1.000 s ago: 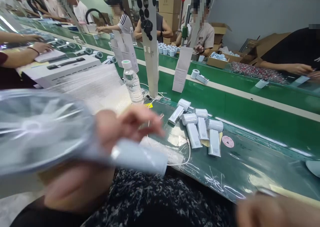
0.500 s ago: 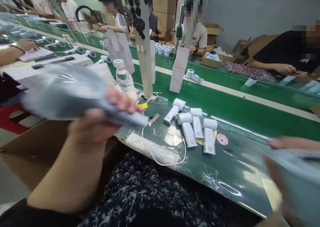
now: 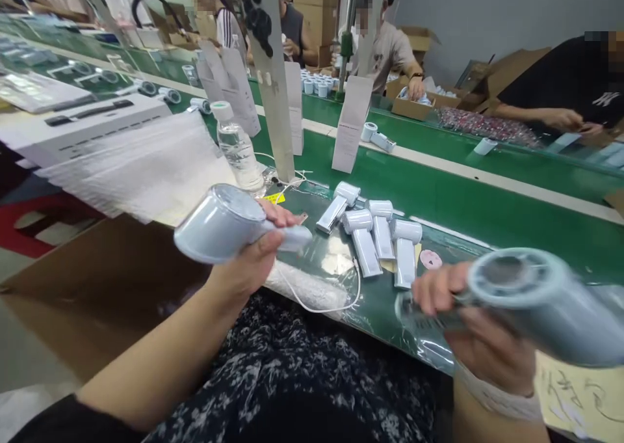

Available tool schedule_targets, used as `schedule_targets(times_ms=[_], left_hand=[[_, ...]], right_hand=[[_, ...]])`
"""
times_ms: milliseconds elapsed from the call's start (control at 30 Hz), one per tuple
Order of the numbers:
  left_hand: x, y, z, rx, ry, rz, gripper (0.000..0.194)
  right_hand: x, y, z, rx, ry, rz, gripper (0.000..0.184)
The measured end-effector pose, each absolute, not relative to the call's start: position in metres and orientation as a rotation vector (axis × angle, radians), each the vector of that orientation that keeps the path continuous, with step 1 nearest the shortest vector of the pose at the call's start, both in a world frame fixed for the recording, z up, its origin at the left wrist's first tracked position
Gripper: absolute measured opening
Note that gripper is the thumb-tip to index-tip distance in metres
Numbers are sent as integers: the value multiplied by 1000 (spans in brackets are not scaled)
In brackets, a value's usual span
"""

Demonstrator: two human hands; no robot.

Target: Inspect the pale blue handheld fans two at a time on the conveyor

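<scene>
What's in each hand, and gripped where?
The left hand holds a pale blue handheld device by its handle, just below the round head. The right hand holds a second pale blue handheld device by its handle too.

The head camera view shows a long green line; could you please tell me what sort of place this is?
It looks like a factory assembly or packing line: a green assembly bench runs past several workers, identical pale blue handheld devices lie on it, and cardboard cartons stand stacked behind.
</scene>
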State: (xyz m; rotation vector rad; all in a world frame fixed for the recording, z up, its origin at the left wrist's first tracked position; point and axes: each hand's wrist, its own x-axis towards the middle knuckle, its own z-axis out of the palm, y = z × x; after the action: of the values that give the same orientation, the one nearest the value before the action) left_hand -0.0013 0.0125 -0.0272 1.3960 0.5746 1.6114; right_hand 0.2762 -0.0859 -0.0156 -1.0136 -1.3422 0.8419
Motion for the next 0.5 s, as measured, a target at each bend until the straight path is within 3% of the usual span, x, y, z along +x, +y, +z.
schedule_targets(times_ms=[133, 400, 500], left_hand=[[-5, 19, -1, 1395, 530, 1679, 28], [-5, 35, 32, 1427, 315, 1616, 29], [6, 29, 21, 1409, 229, 1311, 40]], right_hand=[[273, -90, 10, -945, -1260, 841, 20], [292, -99, 30, -952, -1155, 736, 24], [287, -92, 15, -955, -1290, 940, 22]])
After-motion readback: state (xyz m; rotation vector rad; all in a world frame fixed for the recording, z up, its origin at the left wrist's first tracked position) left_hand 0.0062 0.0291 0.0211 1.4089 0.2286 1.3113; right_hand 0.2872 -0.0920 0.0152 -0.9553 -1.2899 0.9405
